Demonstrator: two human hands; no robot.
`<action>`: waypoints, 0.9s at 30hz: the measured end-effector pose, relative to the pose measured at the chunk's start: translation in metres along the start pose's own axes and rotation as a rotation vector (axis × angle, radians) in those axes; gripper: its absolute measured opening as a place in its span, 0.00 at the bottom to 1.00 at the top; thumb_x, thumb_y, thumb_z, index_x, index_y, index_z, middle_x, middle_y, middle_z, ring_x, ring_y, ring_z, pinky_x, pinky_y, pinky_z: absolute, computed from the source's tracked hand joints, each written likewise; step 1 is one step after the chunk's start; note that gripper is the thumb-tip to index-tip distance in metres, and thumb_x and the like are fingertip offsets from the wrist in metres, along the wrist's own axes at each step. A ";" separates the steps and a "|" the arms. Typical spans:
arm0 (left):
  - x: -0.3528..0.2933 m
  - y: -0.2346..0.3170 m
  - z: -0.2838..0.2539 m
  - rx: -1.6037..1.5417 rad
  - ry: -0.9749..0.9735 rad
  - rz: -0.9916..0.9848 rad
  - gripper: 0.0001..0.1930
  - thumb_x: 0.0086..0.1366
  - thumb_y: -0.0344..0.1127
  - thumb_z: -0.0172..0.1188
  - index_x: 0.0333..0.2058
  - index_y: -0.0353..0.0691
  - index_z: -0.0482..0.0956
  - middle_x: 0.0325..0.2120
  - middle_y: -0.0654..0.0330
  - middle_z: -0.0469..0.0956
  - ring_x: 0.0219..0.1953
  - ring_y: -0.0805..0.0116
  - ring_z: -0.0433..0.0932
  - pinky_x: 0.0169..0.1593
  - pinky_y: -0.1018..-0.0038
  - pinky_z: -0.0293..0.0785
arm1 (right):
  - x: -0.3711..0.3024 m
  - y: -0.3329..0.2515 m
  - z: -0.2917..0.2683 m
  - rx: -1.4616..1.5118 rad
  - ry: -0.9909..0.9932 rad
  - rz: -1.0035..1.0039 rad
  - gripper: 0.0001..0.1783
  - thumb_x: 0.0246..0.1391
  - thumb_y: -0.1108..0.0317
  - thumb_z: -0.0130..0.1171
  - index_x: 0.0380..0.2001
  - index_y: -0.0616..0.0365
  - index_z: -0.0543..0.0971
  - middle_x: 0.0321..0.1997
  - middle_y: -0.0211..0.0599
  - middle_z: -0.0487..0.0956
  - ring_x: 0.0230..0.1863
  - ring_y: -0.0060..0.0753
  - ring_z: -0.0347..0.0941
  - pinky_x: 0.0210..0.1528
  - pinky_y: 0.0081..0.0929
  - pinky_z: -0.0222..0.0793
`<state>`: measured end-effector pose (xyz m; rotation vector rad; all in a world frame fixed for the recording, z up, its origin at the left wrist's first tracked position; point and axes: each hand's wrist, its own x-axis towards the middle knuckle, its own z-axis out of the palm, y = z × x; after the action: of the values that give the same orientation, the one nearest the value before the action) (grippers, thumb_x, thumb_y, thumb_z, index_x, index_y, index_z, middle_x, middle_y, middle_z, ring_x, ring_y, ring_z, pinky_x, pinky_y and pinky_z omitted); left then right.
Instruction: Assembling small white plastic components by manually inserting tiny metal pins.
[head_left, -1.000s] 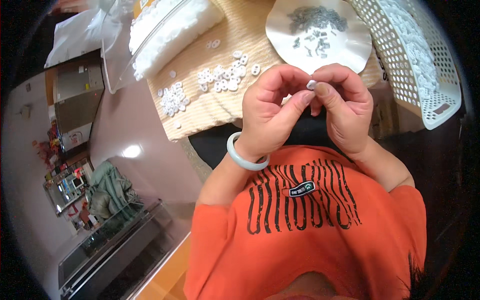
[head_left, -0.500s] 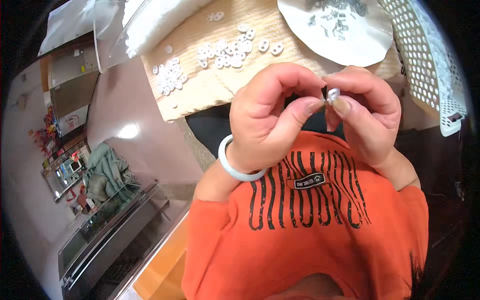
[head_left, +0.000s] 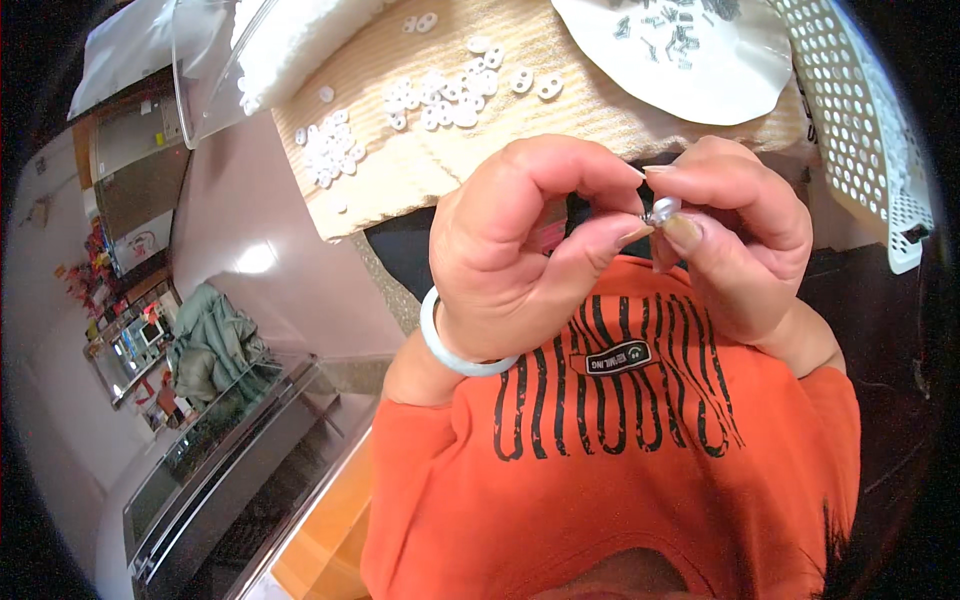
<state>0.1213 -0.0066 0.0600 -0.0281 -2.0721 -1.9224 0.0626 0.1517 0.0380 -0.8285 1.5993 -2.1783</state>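
Observation:
My hands meet above my lap, just off the near edge of the cloth. My right hand pinches a small shiny whitish piece between thumb and fingers. My left hand is closed at thumb and forefinger on a tiny dark metal piece, spring-like in look, which touches the whitish piece. Its far end is hidden by the fingertips. On the striped cream cloth lie loose white oval plastic pieces, many with two holes. A round white plate holds small dark metal springs.
A white perforated basket stands at the right. At the upper left is a clear container beside a white bag-like bulk. A dark glass-topped piece of furniture and a grey-green garment are at the left.
My left hand has shifted slightly left and down, and the whitish piece has tilted a little between the fingertips. The whole view has moved slightly.

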 end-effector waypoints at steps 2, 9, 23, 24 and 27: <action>0.000 0.000 -0.001 0.082 -0.012 0.027 0.11 0.48 0.22 0.63 0.31 0.34 0.74 0.27 0.59 0.77 0.27 0.71 0.77 0.30 0.80 0.72 | 0.001 0.000 0.000 -0.007 -0.005 0.003 0.13 0.49 0.77 0.53 0.40 0.68 0.75 0.30 0.38 0.71 0.23 0.21 0.66 0.22 0.15 0.64; 0.000 -0.002 -0.002 0.139 -0.008 0.078 0.11 0.46 0.21 0.64 0.30 0.36 0.75 0.26 0.59 0.77 0.26 0.69 0.76 0.28 0.80 0.71 | -0.001 0.001 0.001 -0.040 0.016 -0.017 0.12 0.49 0.77 0.53 0.39 0.67 0.75 0.30 0.38 0.71 0.23 0.21 0.66 0.22 0.15 0.63; 0.000 -0.003 -0.002 0.148 -0.031 0.099 0.13 0.44 0.18 0.62 0.30 0.37 0.74 0.25 0.59 0.76 0.25 0.66 0.76 0.29 0.77 0.71 | 0.001 0.003 0.002 0.002 0.014 0.013 0.12 0.48 0.78 0.53 0.39 0.67 0.75 0.29 0.37 0.71 0.21 0.21 0.66 0.22 0.15 0.61; 0.000 -0.003 -0.002 0.148 -0.030 0.098 0.13 0.44 0.18 0.62 0.30 0.37 0.74 0.25 0.59 0.76 0.25 0.66 0.76 0.29 0.77 0.71 | 0.001 0.003 0.002 -0.013 0.007 0.007 0.12 0.48 0.78 0.53 0.39 0.67 0.75 0.29 0.37 0.71 0.21 0.21 0.66 0.21 0.15 0.61; 0.001 -0.005 -0.003 0.160 -0.037 0.111 0.13 0.44 0.18 0.62 0.30 0.37 0.74 0.25 0.59 0.76 0.25 0.66 0.76 0.30 0.76 0.72 | 0.001 0.004 0.003 -0.006 0.010 0.004 0.12 0.48 0.78 0.53 0.39 0.67 0.75 0.29 0.38 0.71 0.21 0.21 0.66 0.21 0.15 0.61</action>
<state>0.1196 -0.0104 0.0555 -0.1404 -2.1926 -1.6997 0.0635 0.1478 0.0347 -0.8163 1.6118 -2.1790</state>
